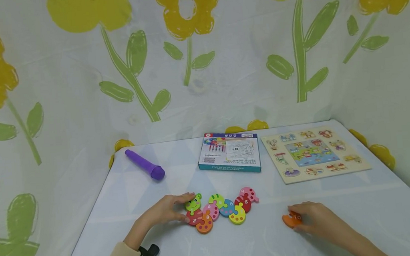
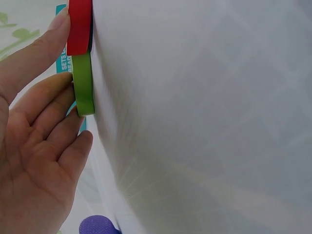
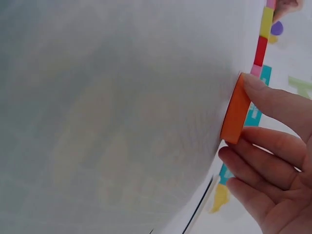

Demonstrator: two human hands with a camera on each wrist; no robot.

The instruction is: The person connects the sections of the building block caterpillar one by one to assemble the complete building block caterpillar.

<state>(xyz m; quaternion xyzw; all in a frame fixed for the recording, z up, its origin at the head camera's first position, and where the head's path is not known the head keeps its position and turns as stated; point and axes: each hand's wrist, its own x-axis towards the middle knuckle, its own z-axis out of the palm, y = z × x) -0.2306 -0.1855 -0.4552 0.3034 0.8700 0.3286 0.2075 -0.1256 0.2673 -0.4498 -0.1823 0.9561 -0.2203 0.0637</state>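
A caterpillar jigsaw of joined, numbered wooden pieces lies mid-table, with a green smiling head [image 1: 193,203] at its left end and a pink piece [image 1: 248,194] at its right. My left hand [image 1: 164,209] rests against the left end. Its thumb touches the red piece [image 2: 79,27] marked 2, and its fairly straight fingers lie by the green head [image 2: 83,84]. Away to the right, my right hand [image 1: 315,217] pinches an orange puzzle piece [image 3: 236,109] between thumb and fingers, close to the tabletop. That piece is apart from the row; my fingers partly cover its number.
Behind the caterpillar stands a flat box [image 1: 228,153] printed with beads. A wooden peg puzzle board [image 1: 275,154] lies at the back right, a purple toy microphone [image 1: 144,165] at the back left. Near my left forearm is a small black object [image 1: 150,253]. Flowered cloth [image 1: 221,62] hangs around the table.
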